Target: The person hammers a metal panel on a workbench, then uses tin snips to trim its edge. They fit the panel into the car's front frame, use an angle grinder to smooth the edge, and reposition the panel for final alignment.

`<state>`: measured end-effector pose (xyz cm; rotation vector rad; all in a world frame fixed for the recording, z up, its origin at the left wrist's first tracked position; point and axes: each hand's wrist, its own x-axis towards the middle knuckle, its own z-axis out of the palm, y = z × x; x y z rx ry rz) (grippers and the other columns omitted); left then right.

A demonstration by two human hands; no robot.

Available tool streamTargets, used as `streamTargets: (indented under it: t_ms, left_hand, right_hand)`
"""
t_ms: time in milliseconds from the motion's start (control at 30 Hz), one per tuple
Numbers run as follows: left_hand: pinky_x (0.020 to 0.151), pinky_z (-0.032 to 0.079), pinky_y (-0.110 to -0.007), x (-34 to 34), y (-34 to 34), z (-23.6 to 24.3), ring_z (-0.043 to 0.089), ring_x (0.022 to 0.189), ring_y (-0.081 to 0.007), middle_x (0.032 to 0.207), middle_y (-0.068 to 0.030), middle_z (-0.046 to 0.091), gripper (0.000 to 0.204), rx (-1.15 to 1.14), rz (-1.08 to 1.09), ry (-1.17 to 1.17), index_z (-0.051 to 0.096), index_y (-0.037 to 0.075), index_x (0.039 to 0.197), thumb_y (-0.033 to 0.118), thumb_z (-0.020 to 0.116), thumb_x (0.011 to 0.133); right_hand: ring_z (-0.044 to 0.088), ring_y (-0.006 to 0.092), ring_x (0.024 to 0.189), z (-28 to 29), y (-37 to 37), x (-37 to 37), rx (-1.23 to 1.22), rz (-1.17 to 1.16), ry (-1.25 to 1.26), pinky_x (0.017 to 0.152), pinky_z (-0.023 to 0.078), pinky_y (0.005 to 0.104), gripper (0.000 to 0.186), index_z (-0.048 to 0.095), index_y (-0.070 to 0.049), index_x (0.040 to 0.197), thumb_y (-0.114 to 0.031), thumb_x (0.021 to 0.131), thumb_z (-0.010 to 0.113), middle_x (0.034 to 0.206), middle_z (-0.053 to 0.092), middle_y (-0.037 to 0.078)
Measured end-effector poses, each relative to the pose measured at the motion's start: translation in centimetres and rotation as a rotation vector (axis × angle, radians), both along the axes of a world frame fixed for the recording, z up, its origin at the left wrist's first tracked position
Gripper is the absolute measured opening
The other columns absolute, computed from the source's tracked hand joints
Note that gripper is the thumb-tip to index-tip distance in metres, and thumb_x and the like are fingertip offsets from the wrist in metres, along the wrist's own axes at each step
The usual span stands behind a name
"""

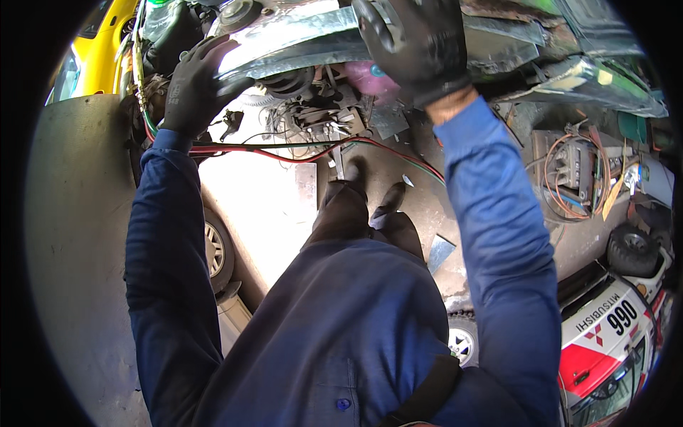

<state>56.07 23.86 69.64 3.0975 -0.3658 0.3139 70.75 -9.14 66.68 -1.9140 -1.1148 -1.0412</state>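
Note:
A curved strip of bare sheet-metal panel (299, 51) spans the space between my two hands, bright where light falls on it. At its left end my left hand (193, 87), in a dark work glove, is closed, with fingers over the upper edge and the thumb below. Over the panel's right end lies my right hand (421, 53), gloved too, its thumb bent against the metal. The top of this hand runs out of the picture, so some fingers are hidden. Beneath the panel are dark mechanical parts (292, 84) and a pink round object (370, 77).
Red and green hoses (284, 153) run across below my hands. Worn car bodywork (590, 85) stands at the upper right. A tool unit with coiled cable (573, 167) sits on the right. Metal scraps (440, 252) lie near my feet. A yellow car (105, 46) is at the upper left.

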Motion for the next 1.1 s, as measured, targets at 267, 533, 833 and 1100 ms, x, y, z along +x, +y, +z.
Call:
streamTargets:
  t_ms: [267, 533, 833, 1100]
  left_hand:
    - [0.113, 0.046, -0.05, -0.3, -0.1, -0.3, 0.06, 0.135, -0.0367, 0.143, -0.0154, 0.065, 0.071, -0.076, 0.032, -0.001, 0.064, 0.009, 0.135, 0.03, 0.094, 0.073]
    - [0.12, 0.036, -0.057, -0.7, -2.9, 2.8, 0.056, 0.137, -0.0414, 0.145, -0.0172, 0.063, 0.071, 0.036, 0.129, 0.05, 0.063, 0.012, 0.141, 0.05, 0.084, 0.086]
    - [0.116, 0.04, -0.058, 3.1, -7.6, 0.2, 0.061, 0.131, -0.0355, 0.134, -0.0124, 0.068, 0.073, -0.259, 0.185, 0.086, 0.063, 0.009, 0.135, 0.055, 0.083, 0.081]
    - [0.116, 0.038, -0.061, 4.3, -7.7, 0.5, 0.061, 0.133, -0.0338, 0.138, -0.007, 0.068, 0.071, -0.283, 0.252, 0.166, 0.064, 0.015, 0.133, 0.053, 0.086, 0.077]
  right_hand:
    - [0.067, 0.038, 0.108, -1.3, 3.3, 3.6, -0.068, -0.048, 0.151, 0.096, 0.054, 0.048, 0.037, 0.071, -0.008, 0.128, -0.018, 0.093, 0.072, 0.117, 0.071, 0.018]
    - [0.067, 0.0396, 0.103, -1.0, 3.3, 3.4, -0.169, -0.136, 0.162, 0.096, 0.053, 0.0508, 0.05, 0.069, -0.009, 0.131, -0.015, 0.081, 0.071, 0.113, 0.07, 0.016]
    - [0.066, 0.0361, 0.109, -0.9, 1.4, 0.1, -0.231, -0.235, 0.178, 0.098, 0.052, 0.0492, 0.036, 0.067, -0.001, 0.129, -0.016, 0.097, 0.07, 0.124, 0.068, 0.017]
    - [0.071, 0.0331, 0.099, -3.1, 0.7, -6.3, 0.069, -0.259, 1.324, 0.083, 0.058, 0.0429, 0.049, 0.067, 0.002, 0.119, -0.014, 0.081, 0.094, 0.112, 0.068, 0.018]
